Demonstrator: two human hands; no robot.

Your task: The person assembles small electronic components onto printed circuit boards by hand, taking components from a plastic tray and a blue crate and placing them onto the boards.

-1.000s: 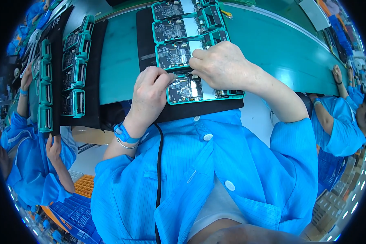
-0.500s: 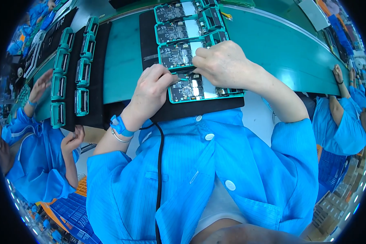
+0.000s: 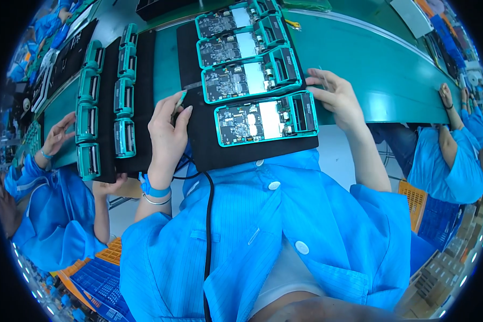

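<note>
A green-framed circuit board unit (image 3: 245,124), with a white rectangular panel and a dark upright block at its right end, lies nearest me on a black mat (image 3: 209,153). My left hand (image 3: 168,129) is left of it, off the unit, with thumb and fingers closed on a small green stick-like tool (image 3: 183,99). To the unit's right, my right hand (image 3: 338,99) hovers near its upper corner, fingers spread. A faint thin line shows by those fingertips, too fine to make out. Beyond lies another such unit (image 3: 228,83), with more behind it in a column.
Two rows of upright green frames (image 3: 124,96) stand on black strips at the left. A co-worker's hand (image 3: 59,134) is beside them. The green bench (image 3: 370,70) extends right, with a yellow item (image 3: 293,24) on it. A black cable (image 3: 209,236) hangs down my front.
Both hands have lifted off the near unit and drawn apart, left hand leftward, right hand rightward. The near unit is now uncovered. The upright frames at left appear shifted.
</note>
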